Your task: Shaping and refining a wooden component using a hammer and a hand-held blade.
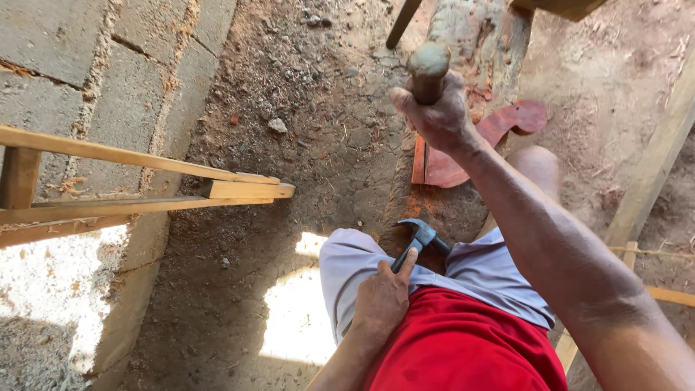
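Right hand (438, 110), far in the middle: closed tight in a full fist round the upper end of a wooden handle (428, 69), rounded grey top poking out above the fingers. Cannot tell what sits at the lower end, hidden behind the hand and wrist. Left hand (382, 298), near, resting on the left thigh: fingers curled shut round the shaft of a claw hammer (419, 234), one digit stretched along it, steel head pointing far, just above the gap between the knees.

As for progress, little to read: hammer lying idle on grey shorts (347, 264), not raised, no nail or struck piece in sight. To the left, a wooden frame (145, 185) of pale slats, already joined where a short block meets the long rails, ends jutting out over the dirt floor (289, 145). No way of telling whether complete.

Around: a wall of grey blocks (87, 65) on the far left, with a sunlit patch below it. Just beyond the right hand, a flat red-brown curved piece (507, 123) lying against a rough log (470, 36). On the right, a pale plank (655, 163) leaning across the dirt, thin strips beneath it. Near the bottom, a red shirt (463, 347).

In the way: knees close round the hammer, and log and red piece crowd the ground under the raised fist.
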